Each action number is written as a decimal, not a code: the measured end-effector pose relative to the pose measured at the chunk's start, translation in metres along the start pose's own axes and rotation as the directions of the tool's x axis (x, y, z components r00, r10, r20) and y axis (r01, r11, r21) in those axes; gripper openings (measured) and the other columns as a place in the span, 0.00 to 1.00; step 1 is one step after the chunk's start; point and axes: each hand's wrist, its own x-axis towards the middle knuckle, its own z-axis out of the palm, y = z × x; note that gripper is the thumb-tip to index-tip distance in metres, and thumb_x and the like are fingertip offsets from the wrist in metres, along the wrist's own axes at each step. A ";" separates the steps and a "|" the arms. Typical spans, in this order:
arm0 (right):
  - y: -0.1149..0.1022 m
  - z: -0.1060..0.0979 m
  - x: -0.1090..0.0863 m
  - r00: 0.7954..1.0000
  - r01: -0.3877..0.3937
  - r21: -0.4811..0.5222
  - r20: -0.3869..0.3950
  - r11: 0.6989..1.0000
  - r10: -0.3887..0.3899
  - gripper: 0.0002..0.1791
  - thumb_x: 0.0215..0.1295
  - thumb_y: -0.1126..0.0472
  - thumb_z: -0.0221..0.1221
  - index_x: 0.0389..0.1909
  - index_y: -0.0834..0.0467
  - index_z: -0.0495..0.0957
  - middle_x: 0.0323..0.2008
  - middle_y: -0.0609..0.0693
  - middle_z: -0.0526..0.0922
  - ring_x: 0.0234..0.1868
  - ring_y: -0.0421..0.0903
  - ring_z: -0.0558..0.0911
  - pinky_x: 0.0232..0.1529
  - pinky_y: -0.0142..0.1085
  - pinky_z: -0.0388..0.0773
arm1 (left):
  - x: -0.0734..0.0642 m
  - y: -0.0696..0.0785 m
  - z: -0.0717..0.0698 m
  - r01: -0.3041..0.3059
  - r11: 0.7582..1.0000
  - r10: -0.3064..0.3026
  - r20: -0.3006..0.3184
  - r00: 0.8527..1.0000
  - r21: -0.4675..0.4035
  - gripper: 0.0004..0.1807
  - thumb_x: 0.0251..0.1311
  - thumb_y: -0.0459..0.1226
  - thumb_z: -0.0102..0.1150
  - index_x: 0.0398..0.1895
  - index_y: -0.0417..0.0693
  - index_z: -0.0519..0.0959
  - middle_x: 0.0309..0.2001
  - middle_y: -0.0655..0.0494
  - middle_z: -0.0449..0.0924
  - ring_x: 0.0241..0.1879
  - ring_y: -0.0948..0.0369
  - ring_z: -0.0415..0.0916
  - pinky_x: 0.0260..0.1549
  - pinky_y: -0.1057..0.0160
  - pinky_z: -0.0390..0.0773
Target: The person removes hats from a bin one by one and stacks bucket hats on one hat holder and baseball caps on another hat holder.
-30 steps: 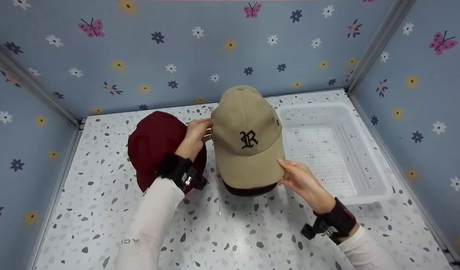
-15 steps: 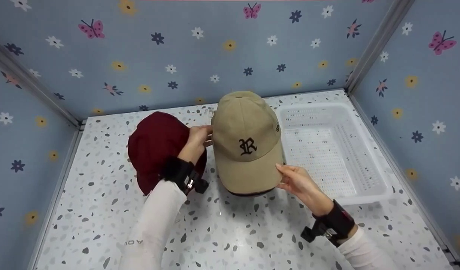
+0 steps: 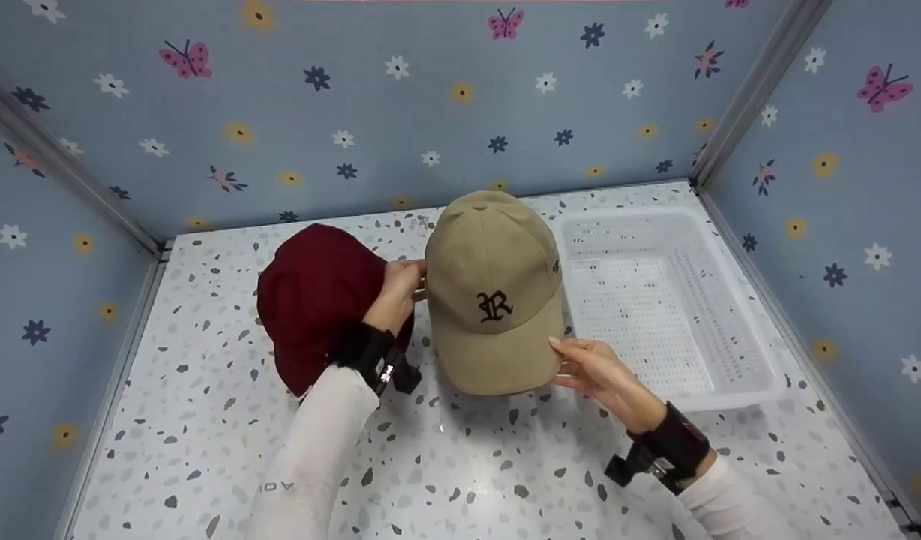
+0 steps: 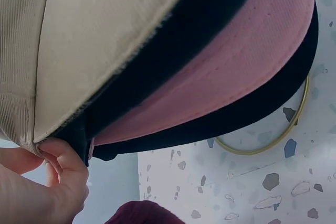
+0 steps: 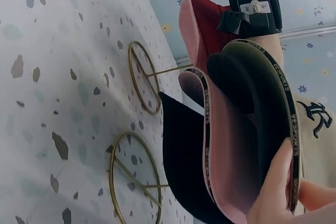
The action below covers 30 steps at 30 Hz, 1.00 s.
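A beige baseball cap (image 3: 494,247) with a black letter R on its front is between both hands. My left hand (image 3: 400,289) pinches the lower edge at its left side. With thumb above and fingers below, my right hand (image 3: 595,371) grips the right side of the brim. Beneath it, the wrist views show a pink cap (image 5: 226,140) and a black cap (image 5: 181,150), brims layered one under another; the head view hides them. A maroon cap (image 3: 318,285) stands left of the stack, partly behind my left wrist.
A white perforated plastic basket (image 3: 734,399) stands to the right of the caps. Two gold wire stand bases (image 5: 112,179) rest on the speckled table (image 3: 460,465). Flower-patterned walls (image 3: 400,112) enclose the back and sides.
Both hands have brought the beige cap slightly down toward the near side, over the caps below. The dark brim that showed beneath its front edge is now covered in the head view.
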 end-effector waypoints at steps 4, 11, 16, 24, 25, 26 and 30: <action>-0.014 -0.009 0.006 0.994 -0.064 -0.152 0.073 0.986 0.075 0.08 0.60 0.59 0.55 0.29 0.60 0.74 0.27 0.51 0.80 0.30 0.46 0.81 0.40 0.41 0.77 | 0.000 0.000 0.000 0.001 1.000 -0.001 -0.004 1.000 -0.025 0.12 0.52 0.24 0.45 0.15 0.42 0.71 0.17 0.56 0.71 0.15 0.64 0.69 0.18 0.69 0.73; -0.053 -0.020 0.021 0.999 0.027 -0.413 0.050 0.910 -0.007 0.24 0.62 0.49 0.51 0.44 0.68 0.68 0.26 0.49 0.78 0.28 0.42 0.80 0.39 0.39 0.77 | -0.001 0.001 0.000 0.006 0.998 -0.006 -0.010 1.000 -0.060 0.13 0.51 0.23 0.45 0.13 0.42 0.70 0.15 0.56 0.71 0.14 0.64 0.68 0.17 0.69 0.73; -0.079 -0.018 0.035 0.995 0.102 -0.349 0.029 0.932 -0.097 0.27 0.65 0.53 0.49 0.54 0.73 0.63 0.34 0.51 0.77 0.33 0.42 0.79 0.42 0.36 0.76 | -0.001 0.000 0.001 0.014 0.997 -0.016 -0.022 1.000 -0.074 0.10 0.52 0.24 0.46 0.17 0.42 0.71 0.15 0.57 0.72 0.14 0.64 0.68 0.16 0.70 0.72; -0.094 -0.007 0.056 0.996 0.076 -0.183 -0.028 0.980 -0.082 0.15 0.64 0.58 0.49 0.45 0.65 0.67 0.29 0.49 0.77 0.31 0.41 0.78 0.37 0.32 0.76 | 0.000 -0.004 0.004 -0.019 0.995 0.015 -0.040 0.999 -0.095 0.12 0.50 0.25 0.48 0.12 0.43 0.68 0.12 0.57 0.69 0.12 0.64 0.66 0.16 0.69 0.72; -0.094 -0.006 0.058 0.997 0.071 -0.160 -0.028 0.985 -0.077 0.13 0.64 0.58 0.50 0.42 0.64 0.68 0.28 0.48 0.77 0.30 0.41 0.78 0.36 0.32 0.76 | 0.000 -0.004 0.004 -0.021 0.995 0.017 -0.043 0.999 -0.096 0.13 0.50 0.25 0.48 0.11 0.43 0.67 0.11 0.57 0.68 0.11 0.65 0.66 0.15 0.69 0.72; -0.095 -0.005 0.060 0.997 0.068 -0.138 -0.028 0.988 -0.072 0.10 0.64 0.59 0.50 0.39 0.63 0.68 0.26 0.48 0.77 0.29 0.41 0.78 0.35 0.32 0.76 | 0.000 -0.004 0.004 -0.022 0.995 0.017 -0.043 0.999 -0.096 0.13 0.50 0.25 0.48 0.11 0.44 0.67 0.11 0.57 0.67 0.11 0.65 0.65 0.15 0.68 0.72; -0.093 -0.002 0.064 0.995 0.072 -0.143 -0.051 0.987 -0.080 0.06 0.64 0.61 0.50 0.32 0.61 0.68 0.22 0.47 0.75 0.25 0.40 0.76 0.30 0.30 0.75 | 0.001 -0.003 0.005 -0.030 0.997 0.026 -0.051 0.998 -0.072 0.14 0.49 0.25 0.48 0.10 0.45 0.64 0.09 0.58 0.64 0.10 0.66 0.63 0.14 0.69 0.71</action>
